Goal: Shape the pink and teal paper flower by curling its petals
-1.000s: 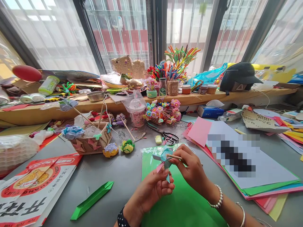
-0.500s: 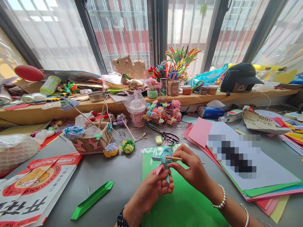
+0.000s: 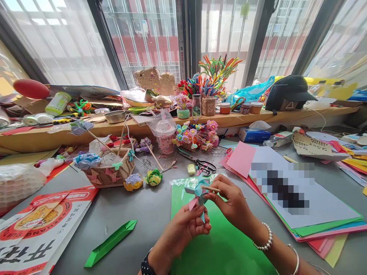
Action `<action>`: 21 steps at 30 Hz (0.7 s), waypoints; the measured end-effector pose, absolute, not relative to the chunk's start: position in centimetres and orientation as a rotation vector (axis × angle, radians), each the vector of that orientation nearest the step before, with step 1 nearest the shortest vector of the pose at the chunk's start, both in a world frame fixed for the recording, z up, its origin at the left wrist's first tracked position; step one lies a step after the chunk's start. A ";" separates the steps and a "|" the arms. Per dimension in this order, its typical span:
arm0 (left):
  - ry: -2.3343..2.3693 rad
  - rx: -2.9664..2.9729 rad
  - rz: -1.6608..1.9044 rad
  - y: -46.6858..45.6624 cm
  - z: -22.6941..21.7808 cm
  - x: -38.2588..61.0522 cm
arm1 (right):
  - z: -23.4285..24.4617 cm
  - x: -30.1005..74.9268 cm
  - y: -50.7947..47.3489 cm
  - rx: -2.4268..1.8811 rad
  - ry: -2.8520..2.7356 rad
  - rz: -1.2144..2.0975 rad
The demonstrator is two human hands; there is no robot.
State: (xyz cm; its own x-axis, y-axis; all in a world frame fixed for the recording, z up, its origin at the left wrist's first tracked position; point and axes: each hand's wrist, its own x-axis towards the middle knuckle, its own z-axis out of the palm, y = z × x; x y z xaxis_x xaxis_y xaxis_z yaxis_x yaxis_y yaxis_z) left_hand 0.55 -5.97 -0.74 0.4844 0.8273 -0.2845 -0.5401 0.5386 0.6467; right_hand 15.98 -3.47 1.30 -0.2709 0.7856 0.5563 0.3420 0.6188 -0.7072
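Observation:
My left hand (image 3: 189,225) is closed around the lower part of a blue and pink folded paper flower (image 3: 200,191), with a pink petal sticking out by the thumb. In my right hand (image 3: 232,200) a thin wooden stick (image 3: 211,188) is pinched between thumb and fingers, its tip against the blue petals. Both hands are above a green sheet in a clear sleeve (image 3: 223,244). A folded green paper strip (image 3: 111,243) lies on the grey table to the left.
Scissors (image 3: 200,162) and a small yellow block (image 3: 191,169) lie beyond my hands. A basket (image 3: 111,172) with paper flowers stands at left, near a printed paper bag (image 3: 37,225). Stacked coloured paper (image 3: 289,191) lies at right. Craft supplies crowd the wooden sill (image 3: 172,124).
The whole view has shifted slightly. My left hand keeps the paper flower in place, and the stick in my right hand has tilted a little against the petals.

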 end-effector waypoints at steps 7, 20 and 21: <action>0.639 0.531 0.877 -6.1 -0.5 0.7 | 1.5 16.0 -3.5 -0.922 -1.863 0.549; 0.641 0.534 0.864 -6.1 -0.4 0.7 | 1.7 16.1 -3.4 -0.904 -1.868 0.531; 0.640 0.536 0.865 -6.1 -0.4 0.7 | 1.7 16.1 -3.5 -0.903 -1.867 0.528</action>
